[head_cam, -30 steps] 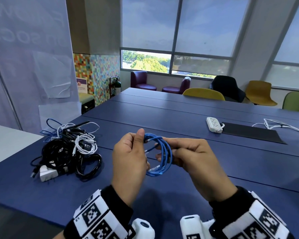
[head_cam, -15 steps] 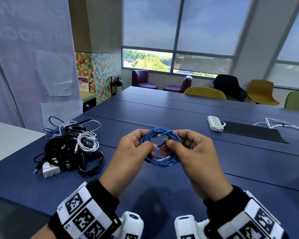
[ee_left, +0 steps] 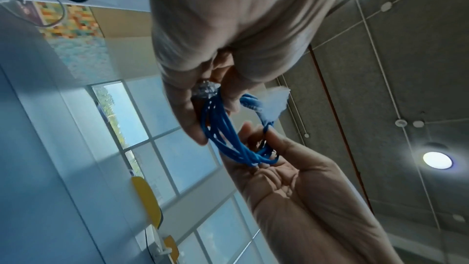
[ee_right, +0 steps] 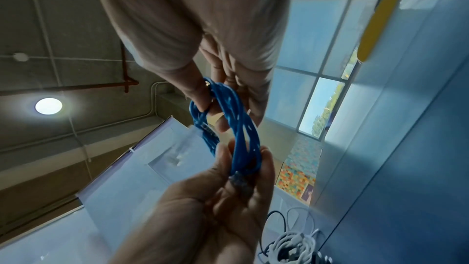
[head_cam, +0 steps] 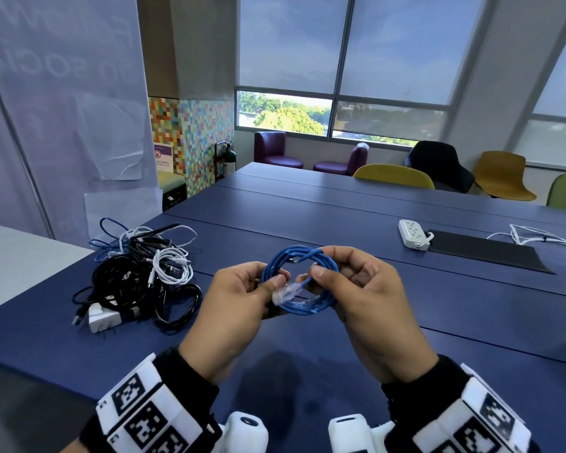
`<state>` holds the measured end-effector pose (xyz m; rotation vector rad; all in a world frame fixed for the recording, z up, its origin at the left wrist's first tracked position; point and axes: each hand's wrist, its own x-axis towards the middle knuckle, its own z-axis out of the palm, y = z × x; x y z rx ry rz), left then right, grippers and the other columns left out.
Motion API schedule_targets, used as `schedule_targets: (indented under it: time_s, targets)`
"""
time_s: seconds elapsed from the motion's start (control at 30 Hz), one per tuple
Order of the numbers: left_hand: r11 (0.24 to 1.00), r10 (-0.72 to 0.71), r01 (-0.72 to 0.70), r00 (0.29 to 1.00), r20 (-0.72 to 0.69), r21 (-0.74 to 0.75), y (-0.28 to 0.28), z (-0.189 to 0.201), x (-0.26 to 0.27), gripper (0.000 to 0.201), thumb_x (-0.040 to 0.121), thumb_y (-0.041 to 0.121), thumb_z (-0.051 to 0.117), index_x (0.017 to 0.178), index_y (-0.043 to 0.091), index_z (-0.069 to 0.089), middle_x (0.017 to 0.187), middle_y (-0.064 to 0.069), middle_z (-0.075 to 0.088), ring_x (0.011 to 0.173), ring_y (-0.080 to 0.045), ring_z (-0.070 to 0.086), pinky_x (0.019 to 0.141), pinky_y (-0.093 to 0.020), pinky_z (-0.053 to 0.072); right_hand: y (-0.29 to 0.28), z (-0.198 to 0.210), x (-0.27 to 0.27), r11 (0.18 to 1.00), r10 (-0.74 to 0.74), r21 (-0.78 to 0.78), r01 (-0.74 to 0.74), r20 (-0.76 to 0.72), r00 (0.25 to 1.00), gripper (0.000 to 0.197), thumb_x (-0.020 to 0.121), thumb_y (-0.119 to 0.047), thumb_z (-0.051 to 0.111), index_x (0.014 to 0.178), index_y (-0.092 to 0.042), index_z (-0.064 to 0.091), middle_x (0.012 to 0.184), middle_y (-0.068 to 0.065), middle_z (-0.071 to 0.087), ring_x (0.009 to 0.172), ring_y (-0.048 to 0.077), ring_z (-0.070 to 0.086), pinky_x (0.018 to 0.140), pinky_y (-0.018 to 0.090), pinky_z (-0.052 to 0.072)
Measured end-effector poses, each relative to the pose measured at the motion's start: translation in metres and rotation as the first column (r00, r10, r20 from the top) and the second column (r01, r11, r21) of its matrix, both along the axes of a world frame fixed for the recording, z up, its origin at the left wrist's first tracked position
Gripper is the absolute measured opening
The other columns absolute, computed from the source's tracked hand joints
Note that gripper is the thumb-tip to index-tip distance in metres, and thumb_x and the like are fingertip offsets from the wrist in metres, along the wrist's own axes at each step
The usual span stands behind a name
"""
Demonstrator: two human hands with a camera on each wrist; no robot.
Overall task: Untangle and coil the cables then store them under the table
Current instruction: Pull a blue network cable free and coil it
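A blue network cable (head_cam: 299,279), wound into a small coil, hangs between both hands above the blue table (head_cam: 307,354). My left hand (head_cam: 268,284) pinches the coil's left side, thumb on top, and a clear plug end (head_cam: 283,294) sticks out beside that thumb. My right hand (head_cam: 327,266) grips the right side with curled fingers. The left wrist view has the coil (ee_left: 228,138) running from the left fingers (ee_left: 193,119) down to the right palm. The same coil (ee_right: 243,127) spans both hands in the right wrist view. A tangled pile of black, white and blue cables (head_cam: 138,276) lies on the table to the left.
A white power strip (head_cam: 412,233) sits beside a black mat (head_cam: 487,253) at the far right, with loose white cable (head_cam: 543,237) behind. Chairs (head_cam: 392,176) line the far edge. A white table (head_cam: 20,256) adjoins on the left.
The coil has turned from edge-on to its loop facing me. Both hands have shifted their grip round it, and the clear plug end now shows by the left thumb.
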<state>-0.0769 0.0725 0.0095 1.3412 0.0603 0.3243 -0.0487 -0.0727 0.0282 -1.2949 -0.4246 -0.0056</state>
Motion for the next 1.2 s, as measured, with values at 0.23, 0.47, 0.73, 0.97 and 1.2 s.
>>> schedule_targets:
  time_s: [0.23,0.47,0.73,0.97,1.2]
  targets:
    - [0.963,-0.174,0.156,0.983,-0.065,-0.219,0.006,0.003,-0.007,0.021,0.084,0.007,0.063,0.097,-0.01,0.064,0.082,-0.023,0.061,0.065,-0.023,0.063,0.059,-0.033,0.059,-0.01,0.008,0.003,0.945,0.288,0.213,-0.248,-0.182,0.94,0.03,0.072,0.003,0.063,0.102,0.001,0.066,0.078,0.015,0.064,0.057,0.021,0.064,0.06,0.023,0.055]
    - [0.936,-0.186,0.154,0.98,-0.071,-0.317,0.001,0.01,-0.008,0.013,0.079,0.008,0.061,0.083,-0.004,0.063,0.069,-0.015,0.059,0.055,-0.024,0.064,0.059,-0.045,0.061,-0.003,0.004,0.002,0.945,0.293,0.205,-0.255,-0.183,0.939,0.038,0.067,0.001,0.063,0.105,-0.003,0.06,0.069,0.008,0.053,0.06,0.018,0.05,0.067,0.033,0.045]
    - [0.937,-0.067,0.041,0.996,-0.065,-0.346,0.012,0.014,-0.011,0.017,0.077,0.007,0.063,0.087,-0.007,0.063,0.066,-0.012,0.058,0.056,-0.028,0.066,0.051,-0.037,0.058,-0.007,0.008,0.001,0.954,0.187,-0.25,-0.165,0.068,0.98,0.037,0.079,0.011,0.066,0.105,-0.016,0.068,0.078,0.002,0.065,0.073,0.012,0.059,0.067,0.023,0.05]
    - [0.924,-0.027,-0.011,0.995,-0.093,-0.381,0.022,0.007,-0.015,0.021,0.072,0.011,0.064,0.087,-0.004,0.063,0.065,-0.01,0.057,0.053,-0.022,0.064,0.047,-0.034,0.056,-0.002,-0.002,0.002,0.924,0.144,-0.368,-0.1,0.092,0.985,0.038,0.085,0.005,0.068,0.115,-0.019,0.068,0.093,0.004,0.076,0.078,0.014,0.065,0.069,0.028,0.056]
    - [0.945,0.016,-0.054,0.993,-0.118,-0.322,0.045,0.0,-0.011,0.017,0.088,0.008,0.059,0.095,-0.007,0.061,0.067,-0.01,0.057,0.058,-0.023,0.065,0.056,-0.038,0.06,0.024,-0.012,0.012,0.939,0.113,-0.331,-0.09,0.052,0.992,0.025,0.085,0.001,0.07,0.102,-0.018,0.07,0.083,0.01,0.076,0.066,0.01,0.064,0.064,0.024,0.051]
